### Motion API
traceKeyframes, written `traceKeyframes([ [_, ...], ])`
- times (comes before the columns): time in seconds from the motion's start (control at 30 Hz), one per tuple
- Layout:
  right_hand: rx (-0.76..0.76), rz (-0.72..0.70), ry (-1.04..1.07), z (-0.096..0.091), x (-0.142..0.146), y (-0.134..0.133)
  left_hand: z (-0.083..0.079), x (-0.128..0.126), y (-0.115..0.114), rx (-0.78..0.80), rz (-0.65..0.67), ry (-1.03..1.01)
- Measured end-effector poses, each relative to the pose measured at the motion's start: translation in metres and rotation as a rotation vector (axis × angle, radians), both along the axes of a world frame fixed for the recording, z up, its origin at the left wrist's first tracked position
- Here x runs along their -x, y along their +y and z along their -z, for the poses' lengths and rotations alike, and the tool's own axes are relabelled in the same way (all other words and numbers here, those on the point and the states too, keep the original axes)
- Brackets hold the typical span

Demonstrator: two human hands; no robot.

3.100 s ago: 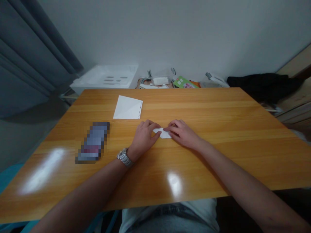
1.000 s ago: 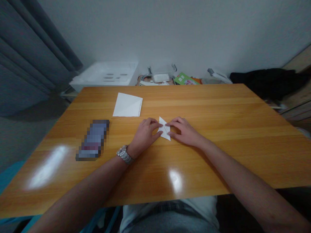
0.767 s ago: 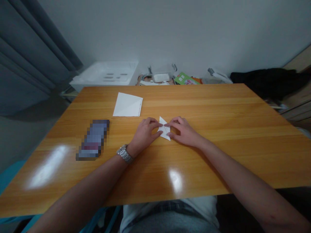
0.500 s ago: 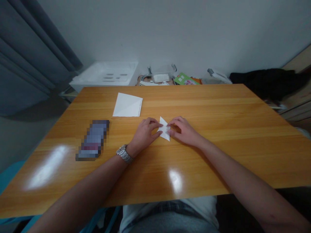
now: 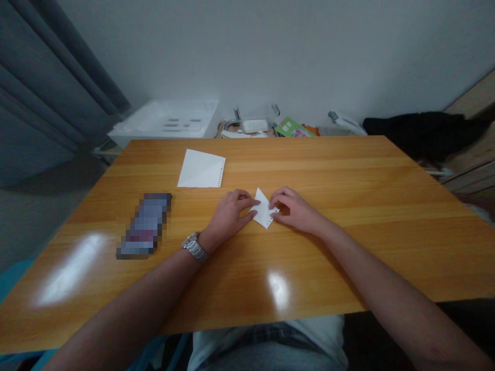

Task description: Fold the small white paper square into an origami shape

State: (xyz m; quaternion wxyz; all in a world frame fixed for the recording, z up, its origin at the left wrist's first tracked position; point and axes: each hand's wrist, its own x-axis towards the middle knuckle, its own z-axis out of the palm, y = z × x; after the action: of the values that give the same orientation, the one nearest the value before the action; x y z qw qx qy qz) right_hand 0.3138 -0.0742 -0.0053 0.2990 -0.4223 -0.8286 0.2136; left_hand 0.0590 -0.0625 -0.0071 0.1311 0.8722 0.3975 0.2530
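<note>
A small folded piece of white paper (image 5: 263, 210) lies on the wooden table between my two hands, with punched holes along its lower right edge. My left hand (image 5: 233, 210), with a metal watch (image 5: 195, 246) on its wrist, holds the paper's left side between thumb and fingers. On the other side, my right hand (image 5: 291, 207) pinches the right corner, its thumb below and its fingers above. Behind my left hand, a larger white sheet (image 5: 201, 169) with a perforated right edge lies flat on the table.
A pixelated phone-like object (image 5: 146, 225) lies on the table (image 5: 328, 175) to the left. Beyond the far edge stand a white plastic basin (image 5: 166, 118), a green booklet (image 5: 292, 128) and cables. Dark cloth (image 5: 417, 131) is piled at the right, and a grey curtain (image 5: 42, 87) hangs at the left.
The right side of the folded paper has opened out a little, and its holed edge now shows. My right hand has shifted slightly right. The whole view has moved a little.
</note>
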Motion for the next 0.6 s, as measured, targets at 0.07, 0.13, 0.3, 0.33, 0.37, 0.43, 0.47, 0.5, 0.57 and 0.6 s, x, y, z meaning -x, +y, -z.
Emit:
traceKeyframes([
  [0.07, -0.033, -0.031, 0.009, -0.0003, 0.0001, 0.0006, 0.001, 0.0003, 0.0006, -0.003, -0.001, 0.004],
  [0.13, -0.06, -0.087, 0.007, -0.0018, 0.0015, -0.0001, 0.0019, 0.0004, 0.0009, -0.005, -0.005, 0.006],
  [0.3, -0.008, -0.245, -0.038, -0.0082, 0.0061, -0.0054, 0.0027, 0.0001, 0.0005, -0.02, -0.008, -0.001],
  [0.33, 0.006, -0.257, -0.038, -0.009, 0.0064, -0.0062, 0.0026, 0.0, 0.0004, -0.019, -0.011, 0.0],
  [0.37, 0.016, -0.266, -0.032, -0.0094, 0.0063, -0.0066, 0.0025, -0.0001, 0.0003, -0.016, -0.013, 0.001],
  [0.43, 0.023, -0.285, -0.007, -0.0094, 0.0055, -0.0064, 0.0023, -0.0002, 0.0003, -0.013, -0.01, 0.002],
  [0.47, 0.027, -0.297, 0.005, -0.009, 0.005, -0.006, 0.0022, -0.0002, 0.0004, -0.015, -0.009, 0.0],
  [0.5, 0.03, -0.305, 0.014, -0.0086, 0.0045, -0.0056, 0.0022, -0.0002, 0.0004, -0.016, -0.009, -0.001],
  [0.57, 0.037, -0.304, 0.023, -0.008, 0.0037, -0.0049, 0.0019, -0.0001, 0.0004, -0.016, -0.008, -0.001],
  [0.6, 0.04, -0.3, 0.022, -0.008, 0.0036, -0.0048, 0.0018, -0.0001, 0.0004, -0.014, -0.008, 0.0],
])
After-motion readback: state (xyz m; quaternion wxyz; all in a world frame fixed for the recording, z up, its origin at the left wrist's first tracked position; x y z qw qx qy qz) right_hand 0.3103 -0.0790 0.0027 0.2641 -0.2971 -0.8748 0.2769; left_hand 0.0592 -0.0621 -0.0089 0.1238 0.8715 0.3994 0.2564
